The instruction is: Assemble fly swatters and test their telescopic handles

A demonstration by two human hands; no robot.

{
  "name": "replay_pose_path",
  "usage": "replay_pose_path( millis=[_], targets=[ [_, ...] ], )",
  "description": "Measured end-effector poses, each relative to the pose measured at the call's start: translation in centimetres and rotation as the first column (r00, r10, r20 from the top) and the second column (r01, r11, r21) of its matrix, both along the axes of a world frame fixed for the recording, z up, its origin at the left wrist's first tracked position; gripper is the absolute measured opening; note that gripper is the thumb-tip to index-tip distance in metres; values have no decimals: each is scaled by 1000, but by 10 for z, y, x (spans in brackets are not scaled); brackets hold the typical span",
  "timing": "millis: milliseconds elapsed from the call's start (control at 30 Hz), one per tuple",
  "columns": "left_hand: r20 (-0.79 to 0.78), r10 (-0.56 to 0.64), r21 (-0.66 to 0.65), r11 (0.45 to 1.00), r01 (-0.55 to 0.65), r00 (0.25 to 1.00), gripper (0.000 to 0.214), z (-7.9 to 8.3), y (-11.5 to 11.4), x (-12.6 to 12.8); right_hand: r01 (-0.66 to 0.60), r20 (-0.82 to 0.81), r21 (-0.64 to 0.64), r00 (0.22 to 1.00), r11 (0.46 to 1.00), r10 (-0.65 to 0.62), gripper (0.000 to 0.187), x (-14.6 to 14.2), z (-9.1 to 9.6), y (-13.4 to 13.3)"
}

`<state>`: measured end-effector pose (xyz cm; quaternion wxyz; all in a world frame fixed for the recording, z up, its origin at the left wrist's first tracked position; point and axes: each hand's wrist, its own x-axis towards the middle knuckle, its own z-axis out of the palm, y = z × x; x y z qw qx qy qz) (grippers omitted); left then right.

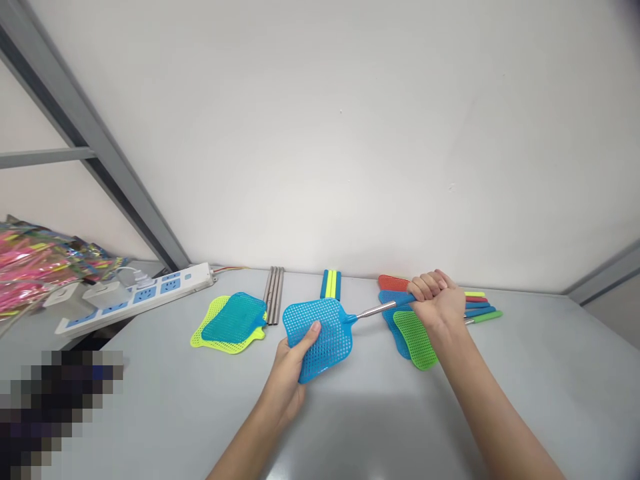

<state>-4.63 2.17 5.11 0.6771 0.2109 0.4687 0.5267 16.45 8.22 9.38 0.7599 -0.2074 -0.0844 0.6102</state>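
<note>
Above the table (200,413), the left hand (291,367) grips a swatter's (374,311) perforated blue paddle (331,333), the right hand (437,299) its handle (404,301).

- One view is taken from the head, angled forward and down.
- The left hand (291,367) and right hand (440,300) are seen from close above.

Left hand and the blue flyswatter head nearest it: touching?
Touching: the head view shows the left hand laying its thumb across the blue flyswatter head.
</note>
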Motion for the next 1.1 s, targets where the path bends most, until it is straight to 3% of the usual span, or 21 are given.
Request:
replay_pose_path(
  millis=[267,400,567,933,1100],
  targets=[
    [14,-5,-6,1000,5,1000,34,1,3,-1,38,-13,-74,999,997,-39,21,1,-11,4],
    [-1,-10,23,1000,10,1000,35,-4,4,0,-61,24,-121,998,991,65,21,2,-16,7],
    [-16,-13,26,1000,14,1000,35,-14,5,2,-160,-78,-243,986,957,146,20,-4,-15,7],
    [30,16,14,1000,-17,999,34,-18,0,10,-82,-135,-217,989,973,53,20,-6,-5,0],
    [57,30,-4,1000,-30,998,34,-20,-1,12,-44,-47,-168,998,985,37,22,-8,-2,0]
  ],
)
